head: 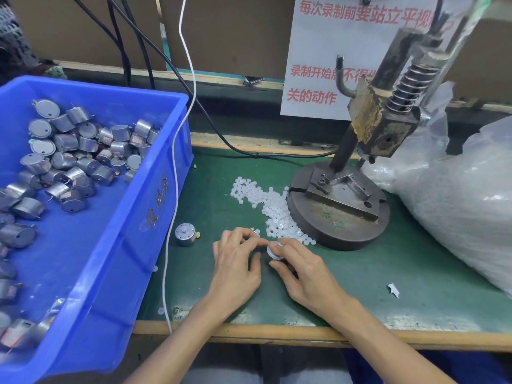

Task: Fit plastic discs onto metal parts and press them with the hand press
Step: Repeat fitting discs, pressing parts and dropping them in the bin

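on the green mat the right hand grips a small silver metal part with a whitish top. the left hand curls beside it, and i cannot tell whether it holds anything. just beyond lie white discs against the hand press, a loose motor and a blue bin.

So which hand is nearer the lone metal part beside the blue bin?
Left. The left hand lies just right of the lone metal part, not touching; the right hand is farther right.
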### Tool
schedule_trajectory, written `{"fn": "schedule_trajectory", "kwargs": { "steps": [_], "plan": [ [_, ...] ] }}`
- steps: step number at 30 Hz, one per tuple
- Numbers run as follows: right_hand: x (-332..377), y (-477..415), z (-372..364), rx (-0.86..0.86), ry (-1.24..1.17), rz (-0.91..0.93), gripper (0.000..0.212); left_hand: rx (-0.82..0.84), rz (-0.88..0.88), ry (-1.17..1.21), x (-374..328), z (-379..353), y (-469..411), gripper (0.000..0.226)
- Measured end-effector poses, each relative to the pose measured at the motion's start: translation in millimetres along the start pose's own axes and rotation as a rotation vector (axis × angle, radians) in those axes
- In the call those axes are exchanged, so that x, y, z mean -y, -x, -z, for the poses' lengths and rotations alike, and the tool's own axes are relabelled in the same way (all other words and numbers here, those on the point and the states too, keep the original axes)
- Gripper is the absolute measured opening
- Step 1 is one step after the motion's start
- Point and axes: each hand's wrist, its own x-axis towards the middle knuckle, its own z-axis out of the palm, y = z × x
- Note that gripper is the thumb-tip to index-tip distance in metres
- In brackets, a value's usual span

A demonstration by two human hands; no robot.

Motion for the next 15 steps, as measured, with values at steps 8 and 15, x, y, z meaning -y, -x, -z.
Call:
{"fn": "schedule_trajectory", "kwargs": {
  "steps": [8, 15],
  "plan": [
    [7, -16, 19, -0.283, -0.887, -0.759, 0.025, -0.038, -0.083, 0.074, -15, 7, 0, 0.04],
    [-6, -39, 71, -0.416, -1.249, -0.94, 0.029, 0.012, -0.246, 0.185, -89, -18, -70, 0.034]
  ]
}}
